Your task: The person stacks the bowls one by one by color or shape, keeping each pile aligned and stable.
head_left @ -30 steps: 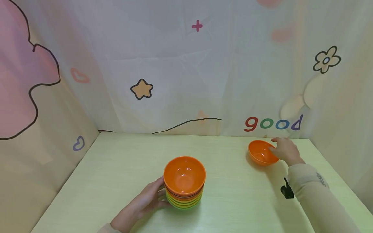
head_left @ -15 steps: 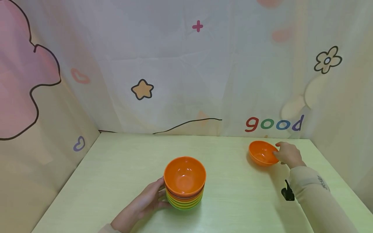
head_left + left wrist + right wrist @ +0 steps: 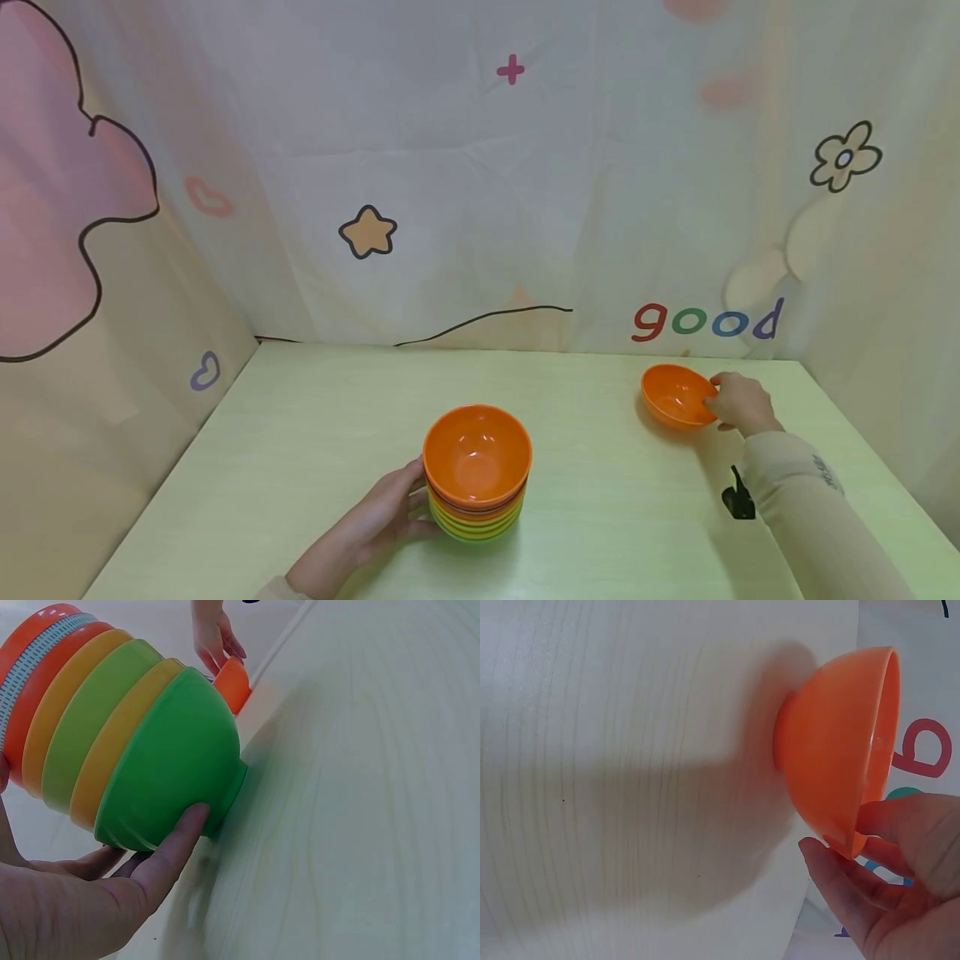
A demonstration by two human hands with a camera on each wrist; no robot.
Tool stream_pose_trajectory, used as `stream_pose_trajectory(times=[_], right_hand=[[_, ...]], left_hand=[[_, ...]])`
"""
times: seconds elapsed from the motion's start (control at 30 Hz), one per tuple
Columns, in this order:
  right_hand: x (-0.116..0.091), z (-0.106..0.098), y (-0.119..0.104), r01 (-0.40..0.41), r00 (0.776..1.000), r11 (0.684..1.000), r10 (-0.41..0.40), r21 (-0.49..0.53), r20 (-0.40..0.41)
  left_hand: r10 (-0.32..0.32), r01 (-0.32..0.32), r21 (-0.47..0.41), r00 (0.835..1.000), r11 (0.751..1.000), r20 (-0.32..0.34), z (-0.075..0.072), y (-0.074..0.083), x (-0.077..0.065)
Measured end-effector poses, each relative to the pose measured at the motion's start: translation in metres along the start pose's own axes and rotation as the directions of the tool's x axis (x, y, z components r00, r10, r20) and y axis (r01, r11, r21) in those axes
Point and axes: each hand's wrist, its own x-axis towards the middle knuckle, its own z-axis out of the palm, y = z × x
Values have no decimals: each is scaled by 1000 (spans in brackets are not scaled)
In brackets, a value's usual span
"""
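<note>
A stack of several bowls (image 3: 477, 467) stands near the front middle of the table, orange on top and green lowest. My left hand (image 3: 386, 508) holds it from the left side. In the left wrist view, one digit lies along the green bowl (image 3: 176, 757), and other fingers go partly hidden behind the stack. At the back right sits a single orange bowl (image 3: 675, 400), base down and hollow side up. My right hand (image 3: 742, 404) pinches its right rim. The right wrist view shows digits on the inside and outside of that rim.
A pale wood-grain table (image 3: 345, 400) runs back to a printed curtain (image 3: 465, 208), which also closes off both sides. By the right sleeve (image 3: 810, 492) is a small black piece (image 3: 738, 500). A patterned pale-blue band (image 3: 30, 671) shows among the stack's upper bowls.
My right hand has come down and shifted slightly right, its fingers closing from over the single orange bowl onto its rim. The left hand and the stack stay in place.
</note>
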Motion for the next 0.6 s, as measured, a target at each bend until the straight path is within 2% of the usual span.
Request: stream_pose_trajectory(times=[0.23, 0.6], right_hand=[[3, 4, -2, -13, 1000, 999, 14, 50, -14], [11, 4, 3, -55, 998, 993, 54, 106, 8]], left_hand=[[-5, 5, -1, 1000, 1000, -9, 0, 0, 1], [-11, 10, -5, 1000, 1000, -26, 0, -1, 2]])
